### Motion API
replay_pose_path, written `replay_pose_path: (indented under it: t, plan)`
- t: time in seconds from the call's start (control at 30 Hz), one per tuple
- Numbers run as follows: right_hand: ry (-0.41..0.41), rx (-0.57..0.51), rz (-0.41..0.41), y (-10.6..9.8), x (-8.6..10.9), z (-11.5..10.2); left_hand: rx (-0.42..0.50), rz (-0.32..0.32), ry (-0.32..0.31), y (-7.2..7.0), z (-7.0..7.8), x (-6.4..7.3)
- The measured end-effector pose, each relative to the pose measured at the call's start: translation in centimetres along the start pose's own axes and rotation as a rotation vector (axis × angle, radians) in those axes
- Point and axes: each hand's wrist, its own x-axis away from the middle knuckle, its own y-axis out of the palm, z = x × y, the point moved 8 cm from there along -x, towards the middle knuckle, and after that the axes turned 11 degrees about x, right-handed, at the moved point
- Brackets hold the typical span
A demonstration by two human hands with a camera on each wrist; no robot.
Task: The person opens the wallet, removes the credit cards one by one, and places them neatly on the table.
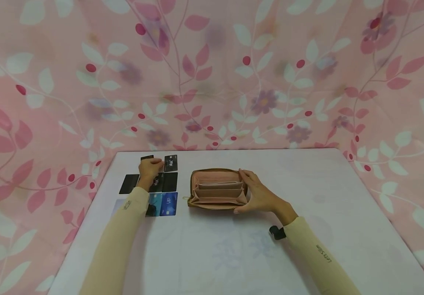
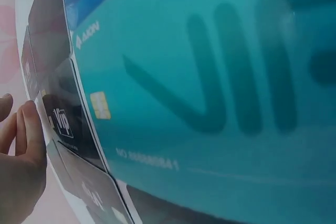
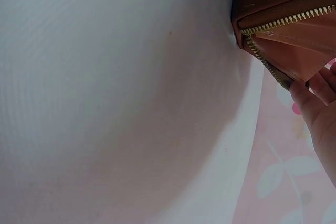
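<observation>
At the back left, my left hand [image 1: 148, 170] is over the back row of cards, fingertips low between a partly hidden black card [image 1: 147, 157] and a black Vip card [image 1: 171, 163]. In the left wrist view its fingers [image 2: 34, 129] look fairly straight, with no card visible between them and the thumb. My right hand [image 1: 259, 194] grips the right end of a zip wallet [image 1: 217, 171], thumb at the near edge and fingers at the far edge. The wallet lies unzipped, its pink compartments showing. Brown outside and gold zip teeth [image 3: 289, 20] appear in the right wrist view.
More cards lie in rows left of the wallet: black ones [image 1: 128, 184] in the middle row, a teal card [image 1: 156, 200] and a blue card [image 1: 168, 204] in front. My left forearm covers part of them. A floral cloth [image 1: 212, 82] hangs behind the white table [image 1: 212, 254].
</observation>
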Motion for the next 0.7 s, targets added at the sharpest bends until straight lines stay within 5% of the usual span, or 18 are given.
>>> replay_pose_path:
  t: [0.17,0.3,0.43,0.57,0.7]
  plan:
    - [-0.004,0.0,-0.004,0.0,0.0,-0.1,-0.196,0.034,0.13,-0.8,1.2,-0.6]
    - [-0.001,-0.007,-0.007,-0.1,0.0,-0.1,-0.405,-0.012,0.174,-1.1,1.2,-1.0]
    - [0.006,-0.004,-0.012,-0.1,0.0,-0.1,-0.568,-0.111,0.12,-0.9,0.6,-0.8]
    - [0.004,0.002,-0.014,0.0,0.0,-0.1,-0.622,-0.182,0.051,-0.5,0.0,-0.7]
    - [-0.001,0.004,-0.009,-0.1,-0.1,-0.1,-0.669,-0.225,0.072,0.3,0.0,-0.8]
